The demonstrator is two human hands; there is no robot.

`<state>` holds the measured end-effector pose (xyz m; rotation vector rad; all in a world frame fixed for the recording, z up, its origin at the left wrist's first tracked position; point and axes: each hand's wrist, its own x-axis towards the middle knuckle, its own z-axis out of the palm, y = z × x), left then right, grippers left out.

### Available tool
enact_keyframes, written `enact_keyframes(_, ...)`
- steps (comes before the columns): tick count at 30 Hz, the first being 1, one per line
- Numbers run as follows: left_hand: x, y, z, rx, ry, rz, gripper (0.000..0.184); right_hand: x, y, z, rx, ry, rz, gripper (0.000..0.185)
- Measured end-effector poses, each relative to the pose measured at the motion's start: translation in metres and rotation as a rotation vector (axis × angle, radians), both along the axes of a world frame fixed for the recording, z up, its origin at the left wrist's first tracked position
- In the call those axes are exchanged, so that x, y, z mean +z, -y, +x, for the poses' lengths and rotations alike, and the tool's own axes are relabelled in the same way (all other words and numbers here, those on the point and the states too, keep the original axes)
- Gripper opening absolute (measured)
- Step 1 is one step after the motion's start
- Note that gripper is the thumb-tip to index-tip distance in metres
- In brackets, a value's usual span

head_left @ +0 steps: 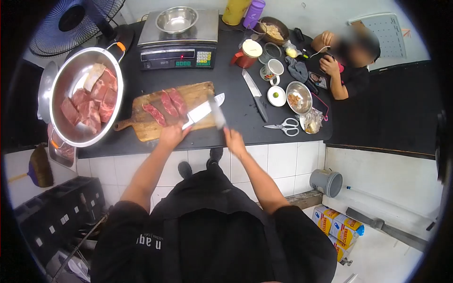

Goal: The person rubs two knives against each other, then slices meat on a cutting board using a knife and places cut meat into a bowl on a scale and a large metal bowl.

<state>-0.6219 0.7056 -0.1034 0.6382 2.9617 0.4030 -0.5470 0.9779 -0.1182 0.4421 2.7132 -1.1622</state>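
A wooden cutting board (151, 133) lies on the dark counter, with slices of raw red meat (177, 102) on it. My left hand (172, 136) is closed around the white handle of a broad-bladed knife (200, 111), its blade over the board and pointing up and right. My right hand (234, 141) grips a second knife (217, 113), whose blade is smeared by motion and stands close to the first blade near the board's right edge. Whether the two blades touch, I cannot tell.
Left stands a steel pot (119, 89) of meat chunks; behind the board, a scale (178, 57) bears a steel bowl (177, 20). To the right lie another knife (255, 96), scissors (285, 127), a mug (272, 70) and a steel bowl (299, 97). A person (354, 78) sits at the far right.
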Motion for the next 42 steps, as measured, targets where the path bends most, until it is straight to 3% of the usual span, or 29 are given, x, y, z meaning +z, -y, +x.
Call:
enact_keyframes(2, -0.012, 0.004, 0.002, -0.009, -0.018, -0.017, 0.043, 0.012, -0.006, -0.058, -0.134, -0.017, 0.033, 0.058)
enact_keyframes(5, -0.011, 0.002, 0.001, -0.039, -0.063, -0.027, 0.044, 0.029, -0.022, -0.073, -0.150, -0.018, 0.078, 0.058)
enact_keyframes(8, -0.001, -0.001, -0.001, -0.054, -0.094, 0.024, 0.047, 0.032, -0.018, 0.021, 0.037, 0.021, -0.089, 0.056)
enact_keyframes(11, -0.008, 0.001, -0.002, -0.041, -0.036, -0.039, 0.046, 0.075, 0.009, 0.065, -0.005, 0.235, -0.211, 0.054)
enact_keyframes(13, -0.003, 0.000, -0.002, -0.049, -0.053, -0.030, 0.044, 0.038, 0.005, 0.028, 0.020, 0.094, -0.014, 0.053)
enact_keyframes(17, -0.008, 0.000, -0.004, -0.028, -0.002, -0.095, 0.042, 0.013, -0.016, -0.082, -0.158, -0.067, 0.078, 0.052)
enact_keyframes(20, 0.006, -0.002, -0.001, -0.044, -0.016, -0.086, 0.041, 0.057, -0.016, -0.050, -0.105, -0.036, -0.061, 0.051)
enact_keyframes(22, 0.003, -0.001, -0.003, -0.049, -0.021, -0.058, 0.041, 0.060, -0.002, 0.019, 0.023, -0.034, 0.028, 0.051)
enact_keyframes(25, -0.012, -0.001, -0.002, -0.035, -0.028, -0.045, 0.042, 0.044, 0.007, 0.061, 0.019, 0.029, -0.018, 0.050)
enact_keyframes(30, -0.018, 0.002, -0.003, -0.025, -0.090, -0.066, 0.044, 0.005, -0.023, -0.071, -0.125, -0.085, 0.143, 0.054)
enact_keyframes(31, -0.015, 0.002, -0.003, -0.022, -0.086, -0.081, 0.044, 0.019, -0.023, -0.081, -0.151, -0.077, 0.145, 0.054)
enact_keyframes(34, -0.006, 0.002, -0.002, -0.025, 0.007, -0.093, 0.039, 0.063, -0.011, -0.028, -0.067, -0.058, 0.023, 0.056)
enact_keyframes(36, -0.010, 0.001, -0.004, -0.044, -0.085, 0.036, 0.039, 0.058, 0.004, 0.035, 0.018, -0.041, -0.071, 0.057)
enact_keyframes(38, -0.016, 0.004, 0.003, -0.016, -0.028, 0.012, 0.042, 0.043, 0.013, 0.044, 0.030, 0.044, -0.036, 0.058)
enact_keyframes(39, -0.014, 0.003, 0.001, -0.011, 0.013, -0.035, 0.044, 0.034, 0.017, 0.045, 0.042, 0.106, 0.000, 0.058)
enact_keyframes(42, -0.005, 0.000, -0.004, 0.021, 0.042, -0.079, 0.047, 0.007, -0.008, -0.040, -0.132, -0.069, 0.088, 0.060)
